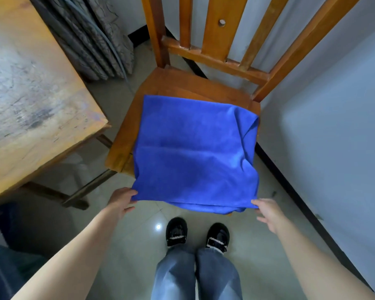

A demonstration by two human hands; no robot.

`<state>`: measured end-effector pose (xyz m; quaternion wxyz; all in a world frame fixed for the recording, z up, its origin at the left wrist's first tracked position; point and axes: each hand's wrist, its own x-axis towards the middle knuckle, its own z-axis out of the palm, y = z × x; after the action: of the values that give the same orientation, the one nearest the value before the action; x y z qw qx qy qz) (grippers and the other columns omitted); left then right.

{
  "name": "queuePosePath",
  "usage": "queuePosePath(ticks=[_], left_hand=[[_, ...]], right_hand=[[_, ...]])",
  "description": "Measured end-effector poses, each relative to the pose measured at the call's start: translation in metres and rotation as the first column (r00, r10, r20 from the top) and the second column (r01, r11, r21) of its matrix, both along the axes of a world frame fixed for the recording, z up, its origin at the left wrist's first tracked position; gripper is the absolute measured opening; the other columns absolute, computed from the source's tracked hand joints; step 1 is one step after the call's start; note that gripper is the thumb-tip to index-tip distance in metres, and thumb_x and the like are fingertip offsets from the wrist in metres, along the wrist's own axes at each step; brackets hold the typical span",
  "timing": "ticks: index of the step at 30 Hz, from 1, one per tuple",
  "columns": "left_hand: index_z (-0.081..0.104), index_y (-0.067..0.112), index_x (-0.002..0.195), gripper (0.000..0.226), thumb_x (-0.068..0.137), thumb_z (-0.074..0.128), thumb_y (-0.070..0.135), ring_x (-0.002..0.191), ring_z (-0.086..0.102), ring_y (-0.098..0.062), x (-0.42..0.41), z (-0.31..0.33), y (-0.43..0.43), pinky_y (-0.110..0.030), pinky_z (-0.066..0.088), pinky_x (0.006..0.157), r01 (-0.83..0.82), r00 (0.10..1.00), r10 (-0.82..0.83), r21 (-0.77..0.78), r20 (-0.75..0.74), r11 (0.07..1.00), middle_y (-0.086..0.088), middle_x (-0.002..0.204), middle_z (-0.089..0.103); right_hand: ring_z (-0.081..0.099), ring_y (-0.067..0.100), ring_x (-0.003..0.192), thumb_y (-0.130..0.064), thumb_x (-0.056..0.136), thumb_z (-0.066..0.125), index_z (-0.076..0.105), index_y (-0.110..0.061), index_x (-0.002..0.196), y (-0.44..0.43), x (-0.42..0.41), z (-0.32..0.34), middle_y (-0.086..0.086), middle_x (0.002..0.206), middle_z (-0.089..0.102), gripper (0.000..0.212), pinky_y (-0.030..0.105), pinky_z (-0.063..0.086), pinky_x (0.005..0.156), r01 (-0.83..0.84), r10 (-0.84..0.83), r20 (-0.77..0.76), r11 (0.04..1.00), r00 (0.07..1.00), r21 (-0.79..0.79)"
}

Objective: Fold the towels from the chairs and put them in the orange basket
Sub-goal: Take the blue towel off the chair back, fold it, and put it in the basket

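Blue towel (195, 152) lies flat on the chair (173, 83) seat, with its near edge draped over the front. The layered hem there suggests it's already doubled. Looks soft, light and limp with no stiffness, so it'll sag between grips: take it by the corners. Left hand (121, 201) pinches the near-left corner, thumb on top, fingers curled under. Right hand (268, 212) pinches the near-right corner, spare fingers loose. Room: table (30, 94) edge is close on the left, wall (333, 126) close on the right, backrest slats on the far side. Open floor is on the near side only, so lift up and back. Orange basket not in view.
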<state>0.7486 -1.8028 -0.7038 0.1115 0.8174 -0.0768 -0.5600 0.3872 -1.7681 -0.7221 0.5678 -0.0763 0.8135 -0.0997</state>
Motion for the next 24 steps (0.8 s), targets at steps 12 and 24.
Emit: queuePosePath(ticks=[12,24], left_hand=[[0.056,0.016,0.088,0.024,0.084,0.034,0.007,0.095,0.057,-0.02,-0.003,-0.016,0.008,-0.044,0.035,0.101,-0.331,0.881,0.276,-0.082,-0.385,0.94,-0.001,0.103,0.063],[0.059,0.007,0.073,0.033,0.044,0.045,0.013,0.079,0.055,-0.019,-0.029,0.032,0.008,-0.027,0.04,0.075,0.086,0.907,-0.133,-0.133,-0.4,0.987,0.007,0.064,0.07]], right_hand=[[0.05,0.013,0.067,-0.016,0.091,0.039,0.047,-0.02,0.067,0.009,0.019,-0.021,-0.013,0.042,0.059,0.026,0.031,0.036,0.081,0.245,-0.248,0.199,0.969,0.948,0.037],[0.055,0.014,0.041,-0.004,0.09,0.047,0.054,-0.007,0.076,0.021,-0.009,0.029,0.009,0.072,0.055,0.016,0.016,0.032,0.036,0.289,-0.283,0.196,0.957,0.939,0.001]])
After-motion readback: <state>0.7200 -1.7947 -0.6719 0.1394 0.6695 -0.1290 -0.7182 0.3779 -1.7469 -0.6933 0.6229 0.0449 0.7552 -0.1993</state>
